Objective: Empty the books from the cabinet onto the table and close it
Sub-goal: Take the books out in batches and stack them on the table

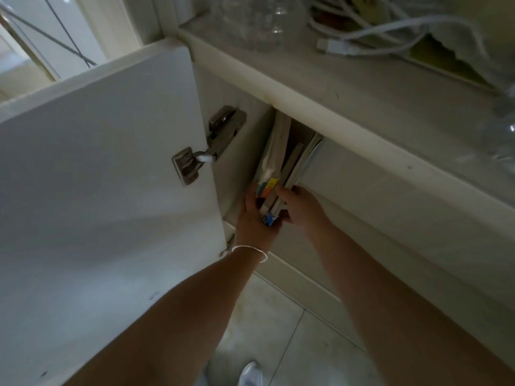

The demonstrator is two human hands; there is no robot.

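While the cabinet door (pixel 106 168) hangs wide open, my left hand (pixel 252 218) and right hand (pixel 299 206) clamp a bundle of books (pixel 281 162) standing upright just inside the cabinet, fingers curled round its near lower edge. Thin, mismatched volumes look heavy together and could slide apart; squeezing both outer covers seems safest.

Dim, soft indoor view with daylight at upper left.
Brightest at the window (pixel 41 37), far up and left of the left hand (pixel 252 218); deep shade inside the cabinet opening (pixel 295 140) just above both hands; slightly blurred throughout, lines bowed toward the edges.
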